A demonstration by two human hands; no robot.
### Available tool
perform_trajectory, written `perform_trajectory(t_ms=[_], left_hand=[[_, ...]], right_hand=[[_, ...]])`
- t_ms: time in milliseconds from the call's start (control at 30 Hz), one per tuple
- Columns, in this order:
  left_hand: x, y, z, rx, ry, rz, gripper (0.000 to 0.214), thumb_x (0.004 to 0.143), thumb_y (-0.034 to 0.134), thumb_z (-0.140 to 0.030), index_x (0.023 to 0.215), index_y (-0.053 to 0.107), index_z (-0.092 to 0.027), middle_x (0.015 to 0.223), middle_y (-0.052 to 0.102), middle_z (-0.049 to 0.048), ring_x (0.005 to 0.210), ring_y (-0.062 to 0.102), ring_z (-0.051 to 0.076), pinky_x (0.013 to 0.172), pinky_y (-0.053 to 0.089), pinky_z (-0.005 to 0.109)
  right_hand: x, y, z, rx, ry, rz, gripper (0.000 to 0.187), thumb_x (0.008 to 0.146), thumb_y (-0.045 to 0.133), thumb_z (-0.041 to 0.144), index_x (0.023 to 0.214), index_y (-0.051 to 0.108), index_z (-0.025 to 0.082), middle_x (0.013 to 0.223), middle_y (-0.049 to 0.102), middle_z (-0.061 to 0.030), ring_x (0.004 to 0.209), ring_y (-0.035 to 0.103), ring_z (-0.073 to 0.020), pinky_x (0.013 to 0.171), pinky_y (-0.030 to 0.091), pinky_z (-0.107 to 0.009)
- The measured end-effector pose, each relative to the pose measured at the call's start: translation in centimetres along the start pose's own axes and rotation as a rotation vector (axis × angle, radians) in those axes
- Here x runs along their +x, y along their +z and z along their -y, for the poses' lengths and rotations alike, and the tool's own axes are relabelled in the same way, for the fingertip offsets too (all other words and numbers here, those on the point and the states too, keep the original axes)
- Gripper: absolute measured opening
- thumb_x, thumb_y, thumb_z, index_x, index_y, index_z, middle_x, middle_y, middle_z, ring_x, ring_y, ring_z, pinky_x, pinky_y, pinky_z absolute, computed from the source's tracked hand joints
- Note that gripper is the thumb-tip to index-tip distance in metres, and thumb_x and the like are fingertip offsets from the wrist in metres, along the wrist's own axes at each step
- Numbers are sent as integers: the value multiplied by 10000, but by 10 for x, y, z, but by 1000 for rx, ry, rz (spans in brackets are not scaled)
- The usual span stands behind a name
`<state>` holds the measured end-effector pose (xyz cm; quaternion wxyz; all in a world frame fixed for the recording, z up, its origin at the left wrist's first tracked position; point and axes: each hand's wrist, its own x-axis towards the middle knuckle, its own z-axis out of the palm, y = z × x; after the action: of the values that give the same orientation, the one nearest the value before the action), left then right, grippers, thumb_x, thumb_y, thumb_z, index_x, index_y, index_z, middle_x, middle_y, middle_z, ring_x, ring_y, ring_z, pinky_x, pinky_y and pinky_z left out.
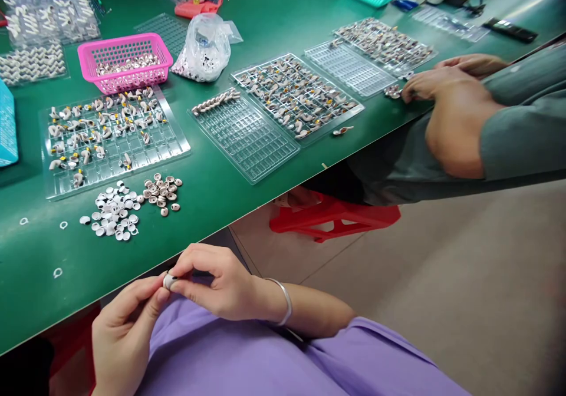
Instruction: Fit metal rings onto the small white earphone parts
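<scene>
a white piece (168, 281) sits at lower left of the frame, pinched in the fingertips of the left hand (121, 328) and right hand (216, 282), with white caps (115, 212) and brown caps (162, 192) on the table (216, 204) beyond, then a tray (178, 142) and, upper left, a pink basket (152, 80).

Small, rounded, off-white piece (168, 281) with a dark mark on its side, pinched between the left hand (125, 327) and right hand (217, 283), just in front of the green table's (212, 198) near edge; fingertips partly hide its ends.
</scene>
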<state>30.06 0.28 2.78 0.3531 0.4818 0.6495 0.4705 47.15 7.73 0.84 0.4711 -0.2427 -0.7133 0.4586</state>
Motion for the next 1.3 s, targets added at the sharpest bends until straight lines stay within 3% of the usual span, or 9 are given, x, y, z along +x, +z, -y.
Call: perform_trajectory(t_ms=[233, 500, 700, 967, 1300], left_hand=[[2, -4, -4, 53, 180, 79, 179, 816, 772, -214, 946, 800, -333, 922, 813, -57, 784, 773, 120, 734, 609, 135], [-4, -6, 2, 63, 342, 64, 297, 830, 737, -95, 1034, 761, -309, 1008, 784, -76, 859, 748, 80, 824, 585, 115], [-4, -7, 1, 103, 391, 75, 295, 837, 725, -80, 1048, 754, -286, 1020, 774, -63, 857, 738, 77, 825, 582, 118], [-5, -7, 0, 160, 386, 77, 264, 853, 716, -101, 1044, 753, -280, 1023, 776, -46, 866, 745, 94, 823, 590, 135], [-6, -6, -5, 189, 380, 51, 232, 834, 728, -108, 1002, 777, -260, 982, 788, -15, 819, 750, 110, 804, 593, 153]], right_hand=[[-2, 0, 5, -121, -168, -17, 88, 963, 607, 156, 963, 673, 98, 858, 709, -103, 803, 671, -136, 749, 603, -219], [-4, 2, 8, -99, -189, -50, 103, 955, 616, 144, 991, 681, 73, 877, 713, -126, 815, 681, -143, 769, 619, -223], [-3, 2, 9, -32, -123, -46, 121, 965, 616, 185, 983, 685, 88, 877, 715, -107, 798, 687, -127, 756, 618, -203], [-2, 1, 9, -182, -235, -52, 116, 961, 601, 138, 999, 684, 67, 875, 709, -124, 799, 670, -142, 748, 615, -227], [-1, -2, 12, -149, -170, -24, 100, 965, 597, 160, 971, 674, 95, 867, 710, -115, 791, 667, -140, 726, 604, -226]])
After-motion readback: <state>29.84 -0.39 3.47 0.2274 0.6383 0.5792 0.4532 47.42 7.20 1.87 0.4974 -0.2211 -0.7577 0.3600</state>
